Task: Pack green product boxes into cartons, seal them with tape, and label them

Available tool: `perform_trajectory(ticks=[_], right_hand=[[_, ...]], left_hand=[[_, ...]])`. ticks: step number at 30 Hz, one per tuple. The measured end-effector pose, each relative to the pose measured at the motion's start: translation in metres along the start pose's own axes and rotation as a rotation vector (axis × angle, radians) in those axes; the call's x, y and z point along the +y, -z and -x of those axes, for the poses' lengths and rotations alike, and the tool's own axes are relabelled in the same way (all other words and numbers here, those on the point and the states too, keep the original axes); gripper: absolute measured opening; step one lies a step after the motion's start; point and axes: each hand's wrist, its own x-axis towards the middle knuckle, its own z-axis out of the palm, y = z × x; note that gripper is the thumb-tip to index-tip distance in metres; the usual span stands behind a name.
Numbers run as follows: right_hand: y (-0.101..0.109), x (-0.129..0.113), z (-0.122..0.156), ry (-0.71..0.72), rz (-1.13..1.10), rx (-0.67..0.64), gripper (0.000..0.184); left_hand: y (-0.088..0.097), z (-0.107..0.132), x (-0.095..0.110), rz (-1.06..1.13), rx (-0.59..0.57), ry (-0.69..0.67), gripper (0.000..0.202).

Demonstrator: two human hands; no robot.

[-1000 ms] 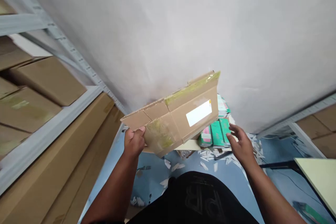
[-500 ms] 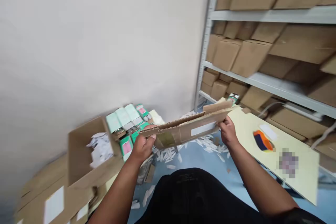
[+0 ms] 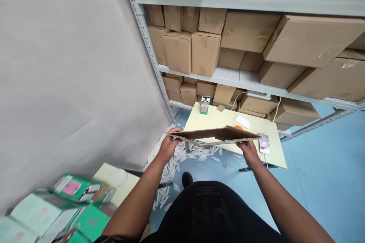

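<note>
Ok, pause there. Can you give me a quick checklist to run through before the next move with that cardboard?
1. Left hand on the cardboard carton: ok, it holds the left end.
2. Right hand on the carton: ok, it holds the right end.
3. Carton opened out square: not ok, its walls stand close together with a narrow gap.
4. Underside of the carton: cannot tell, it faces away from the camera.
5. Table free of items: not ok, a green box and a white item are on it.
6. Floor free of litter: not ok, white scraps lie near the shoe.
</note>
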Motion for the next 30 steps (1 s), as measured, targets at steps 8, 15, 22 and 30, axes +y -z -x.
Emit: perform_trajectory(ticks=[8,15,22,30], right_hand=[[-0.019,0.007,-0.034,0.045,0.314,-0.008,0.058],[-0.012,0.034,-0.033,0.095,0.290,-0.170,0.072],[0.008,0.058,-0.075,-0.145,0.330,-0.123,0.055],[0.016,0.078,-0.139,-0.106,0.369,-0.042,0.054]], left_hand=[[-0.018,-0.105,-0.033,0.009,-0.339,-0.021,0.052],[-0.065,-0.155,-0.061,-0.149,-0.431,-0.054,0.063],[-0.097,-0.181,-0.104,-0.433,-0.204,-0.060,0.046],[-0.133,-0.206,-0.108,-0.471,-0.039,-0.131,0.045]])
